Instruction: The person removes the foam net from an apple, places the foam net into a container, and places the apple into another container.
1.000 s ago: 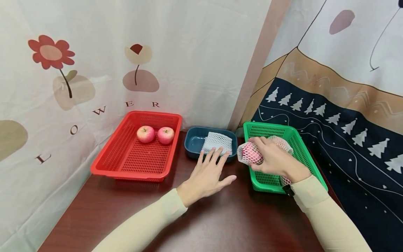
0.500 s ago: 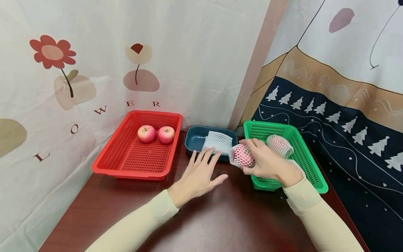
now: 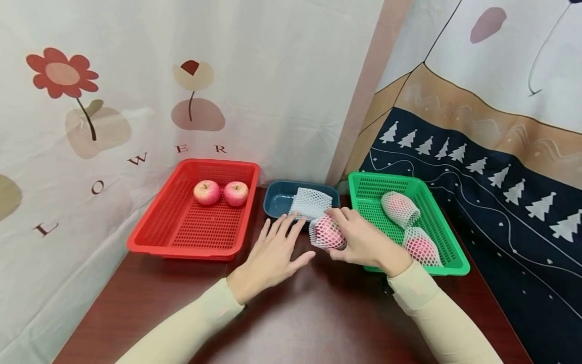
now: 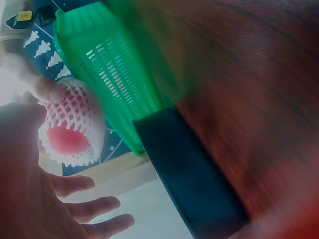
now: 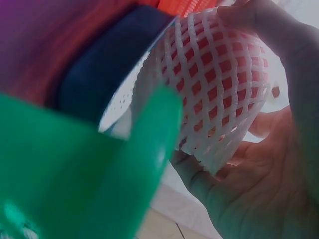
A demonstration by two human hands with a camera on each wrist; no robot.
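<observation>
My right hand (image 3: pixel 364 241) grips an apple (image 3: pixel 330 232) wrapped in a white foam net, holding it off the table between the blue tray and the green basket. In the right wrist view the fingers and thumb curl round the foam net (image 5: pixel 209 74). My left hand (image 3: pixel 271 258) is spread with straight fingers just left of that apple, in front of the blue tray (image 3: pixel 275 198). Its fingers hold nothing; in the left wrist view the netted apple (image 4: pixel 75 122) appears close to the thumb. A flat white foam net (image 3: pixel 311 203) lies in the blue tray.
At the left, a red basket (image 3: pixel 191 250) holds two bare apples (image 3: pixel 206 192). The green basket (image 3: pixel 447 247) at the right holds two netted apples (image 3: pixel 400 208). Curtains (image 3: pixel 282 91) hang behind the brown table (image 3: pixel 291 323).
My right hand has carried the netted apple left, out from over the green basket, uncovering the two netted apples there. The left hand has shifted a little left, staying spread.
</observation>
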